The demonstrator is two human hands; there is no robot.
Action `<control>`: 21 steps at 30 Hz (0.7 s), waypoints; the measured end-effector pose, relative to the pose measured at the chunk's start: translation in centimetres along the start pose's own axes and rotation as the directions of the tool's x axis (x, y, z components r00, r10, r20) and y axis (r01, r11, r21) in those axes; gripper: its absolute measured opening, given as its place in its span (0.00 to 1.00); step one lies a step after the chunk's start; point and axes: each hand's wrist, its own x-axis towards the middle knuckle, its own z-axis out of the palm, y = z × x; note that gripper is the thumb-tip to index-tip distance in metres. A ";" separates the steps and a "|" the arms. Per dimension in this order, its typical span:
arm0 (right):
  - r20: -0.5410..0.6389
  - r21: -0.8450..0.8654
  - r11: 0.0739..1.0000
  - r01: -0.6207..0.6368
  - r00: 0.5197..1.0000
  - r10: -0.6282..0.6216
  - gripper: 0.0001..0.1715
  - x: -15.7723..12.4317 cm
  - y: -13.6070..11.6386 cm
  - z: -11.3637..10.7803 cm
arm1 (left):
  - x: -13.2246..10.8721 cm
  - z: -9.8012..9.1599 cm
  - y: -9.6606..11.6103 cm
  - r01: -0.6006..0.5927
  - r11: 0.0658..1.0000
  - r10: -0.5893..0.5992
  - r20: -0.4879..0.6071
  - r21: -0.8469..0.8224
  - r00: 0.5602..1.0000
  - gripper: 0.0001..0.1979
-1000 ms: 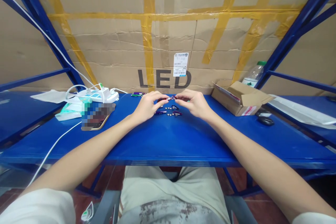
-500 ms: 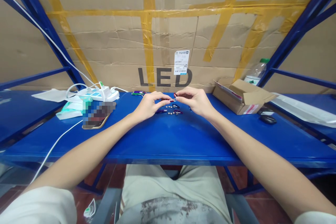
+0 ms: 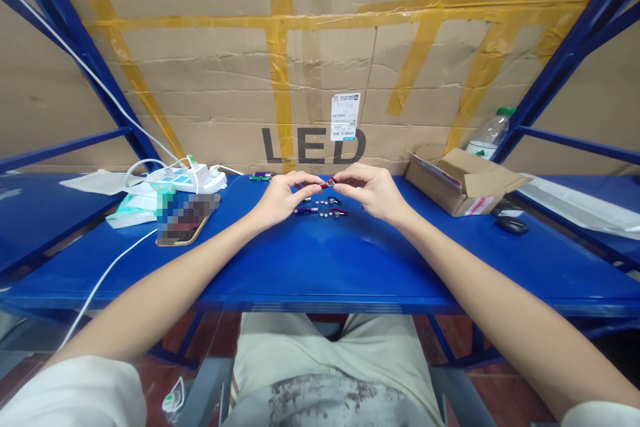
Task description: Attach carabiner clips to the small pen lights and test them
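My left hand [image 3: 280, 199] and my right hand [image 3: 371, 192] meet over the middle of the blue table [image 3: 320, 260]. Both pinch a small red cylindrical piece [image 3: 327, 183] between their fingertips, held just above the surface. Under the hands lie a small purple cylinder [image 3: 305, 211], several tiny round metal bits [image 3: 323, 203] and another small dark piece [image 3: 340, 213]. More small coloured cylinders [image 3: 263, 177] rest near the back wall to the left.
A white power strip [image 3: 187, 180] with cables, a teal pack and a phone [image 3: 183, 220] sit at the left. An open cardboard box [image 3: 463, 183], a plastic bottle [image 3: 487, 137] and a black mouse [image 3: 511, 225] are at the right. Taped cardboard marked LED forms the back wall.
The hands have stayed together on the red piece, lifting it slightly; the view shifted a little upward.
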 end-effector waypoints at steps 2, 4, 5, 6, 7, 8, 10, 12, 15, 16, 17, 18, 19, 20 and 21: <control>0.011 -0.010 1.000 0.005 1.000 -0.005 0.18 0.0 0.2 0.0 | 0.1 -0.1 -0.1 0.005 1.000 -0.005 -0.010 0.009 1.000 0.18; 0.030 -0.025 1.000 0.012 1.000 -0.011 0.17 0.0 0.3 -0.1 | 0.2 -0.2 -0.2 -0.001 0.999 0.002 -0.019 0.039 1.000 0.18; 0.039 -0.041 0.999 0.019 0.999 -0.017 0.17 0.0 0.4 -0.1 | 0.2 -0.3 -0.3 -0.003 0.998 0.005 -0.022 0.056 1.000 0.17; 0.048 -0.061 0.998 0.030 0.998 -0.027 0.17 0.0 0.4 -0.1 | 0.2 -0.3 -0.5 -0.005 0.997 0.006 -0.025 0.072 1.000 0.17; 0.055 -0.084 0.995 0.044 0.998 -0.040 0.16 0.0 0.5 -0.2 | 0.2 -0.3 -0.5 -0.004 0.997 0.006 -0.027 0.083 1.000 0.17; 0.060 -0.110 0.992 0.063 0.997 -0.056 0.16 0.0 0.5 -0.2 | 0.2 -0.4 -0.6 -0.001 0.996 0.003 -0.029 0.092 1.000 0.17; 0.071 -0.166 0.980 0.114 0.992 -0.103 0.15 0.0 0.6 -0.4 | 0.3 -0.4 -0.5 0.007 0.994 -0.003 -0.031 0.112 1.000 0.17; 0.089 -0.221 0.959 0.179 0.983 -0.163 0.15 0.0 0.7 -0.6 | 0.3 -0.5 -0.2 0.014 0.991 -0.010 -0.029 0.136 1.000 0.17; 0.123 -0.291 0.918 0.270 0.962 -0.243 0.14 -0.1 0.9 -0.9 | 0.4 -0.7 0.3 0.026 0.985 -0.026 -0.003 0.173 1.000 0.17; 0.134 -0.310 0.906 0.289 0.956 -0.260 0.14 -0.1 0.9 -0.9 | 0.4 -0.8 0.4 0.031 0.983 -0.033 0.009 0.181 0.999 0.18; 0.145 -0.329 0.894 0.304 0.952 -0.271 0.14 -0.1 0.9 -1.0 | 0.5 -0.9 0.5 0.036 0.982 -0.041 0.022 0.187 0.999 0.18; 0.157 -0.345 0.884 0.315 0.948 -0.277 0.14 -0.2 0.9 -1.1 | 0.5 -1.0 0.5 0.040 0.981 -0.048 0.037 0.192 0.998 0.19; 0.171 -0.359 0.875 0.325 0.944 -0.281 0.15 -0.2 0.9 -1.1 | 0.5 -1.1 0.4 0.040 0.979 -0.052 0.055 0.198 0.997 0.19; 0.185 -0.371 0.867 0.333 0.941 -0.282 0.15 -0.2 0.9 -1.1 | 0.6 -1.2 0.4 0.036 0.978 -0.052 0.075 0.206 0.996 0.19; 0.199 -0.380 0.861 0.339 0.939 -0.281 0.16 -0.2 0.9 -1.2 | 0.6 -1.3 0.4 0.027 0.975 -0.049 0.094 0.219 0.994 0.20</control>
